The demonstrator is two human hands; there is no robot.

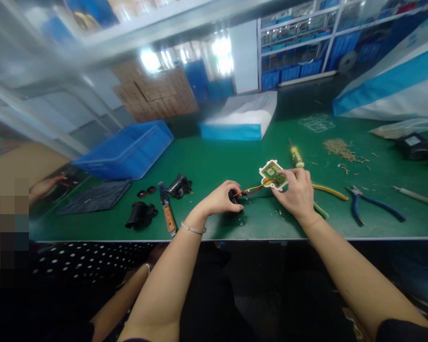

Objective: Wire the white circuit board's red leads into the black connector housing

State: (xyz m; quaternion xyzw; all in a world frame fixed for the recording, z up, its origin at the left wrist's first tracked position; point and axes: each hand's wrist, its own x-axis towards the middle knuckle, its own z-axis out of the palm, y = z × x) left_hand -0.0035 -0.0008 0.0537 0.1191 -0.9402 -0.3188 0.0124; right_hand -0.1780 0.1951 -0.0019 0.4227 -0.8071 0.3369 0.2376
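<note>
Pinching a small circuit board (273, 174), the right hand (296, 189) lifts it; left hand (221, 198) grips a black part (233, 196) joined by red wires (254, 189)

The green surface (214, 161) carries pliers (373, 204) and loose screws (342, 149) right of the fingers (231, 190), a knife (167, 213) and blue bin (128, 149) to their left.

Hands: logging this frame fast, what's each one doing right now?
Left hand: closed on a small black part with red wires.
Right hand: holding the green circuit board in its pale housing.
</note>
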